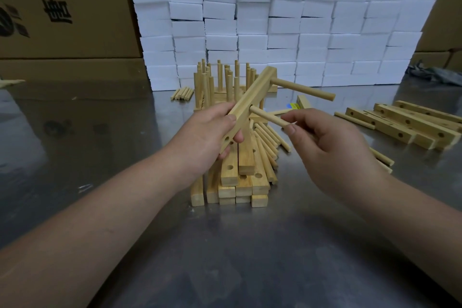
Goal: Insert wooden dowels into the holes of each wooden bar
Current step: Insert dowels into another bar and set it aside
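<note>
My left hand [212, 137] holds a bar [250, 105] above the stack of bars [240, 182] at the centre of the table [100, 145]; my right hand [332, 147], to its right, pinches a dowel [267, 116] set in the bar. Against the stack's right side lie loose dowels [267, 142], further right lie more bars [400, 122], and finished bars [220, 82] stand behind the stack. A wall of foam blocks [300, 20] stands behind everything, with cardboard boxes [62, 7] to its left.

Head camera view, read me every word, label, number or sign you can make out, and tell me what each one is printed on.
"唐泽": large black characters, tilted, on the cardboard box at the upper left; the line runs off the top edge.
"沧州": smaller print on the same box, also cut off.
"地址:": smallest line on that box; the rest is out of frame.
Blue and yellow sticker: too small to read.
White foam blocks: no print visible.
</note>
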Demonstrator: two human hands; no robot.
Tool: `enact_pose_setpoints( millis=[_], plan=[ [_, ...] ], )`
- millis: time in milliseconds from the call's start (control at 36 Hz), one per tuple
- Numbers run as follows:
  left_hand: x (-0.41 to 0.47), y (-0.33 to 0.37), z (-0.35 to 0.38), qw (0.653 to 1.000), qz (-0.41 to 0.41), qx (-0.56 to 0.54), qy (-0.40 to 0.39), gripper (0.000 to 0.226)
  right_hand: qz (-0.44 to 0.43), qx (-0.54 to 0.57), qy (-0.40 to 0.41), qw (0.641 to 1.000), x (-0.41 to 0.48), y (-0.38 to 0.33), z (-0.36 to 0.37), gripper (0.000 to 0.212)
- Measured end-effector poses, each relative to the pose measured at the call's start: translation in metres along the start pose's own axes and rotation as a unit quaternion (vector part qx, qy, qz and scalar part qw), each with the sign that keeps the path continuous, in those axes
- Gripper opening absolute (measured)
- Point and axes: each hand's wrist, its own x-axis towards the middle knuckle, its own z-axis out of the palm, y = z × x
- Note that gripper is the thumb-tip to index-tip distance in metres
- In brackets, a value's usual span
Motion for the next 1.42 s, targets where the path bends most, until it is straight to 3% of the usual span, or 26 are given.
enact_pose_setpoints(
  millis=[667,1000,1222,1333,1417],
  plan=[
    [-0.005,0.006,0.0,0.997,0.034,0.056,-0.045,0.031,0.016,-0.028,0.013,0.999,-0.001,0.001,0.001,0.011],
    [-0.004,0.004,0.0,0.997,0.037,0.061,-0.04,0.032,0.083,0.107,0.047,0.99,0.0,-0.001,0.0,0.012],
    [-0.004,0.007,0.005,1.0,0.02,0.006,0.003,0.027,0.073,0.288,0.116,0.948,-0.002,-0.011,0.0,0.017],
    [-0.001,0.007,0.001,0.997,-0.012,-0.059,0.045,0.033,0.071,0.363,0.124,0.921,0.0,-0.011,-0.005,0.011],
    [0.001,0.007,-0.001,0.995,-0.02,-0.071,0.07,0.034,0.07,0.385,0.109,0.914,0.001,-0.012,-0.004,0.021]
  ],
)
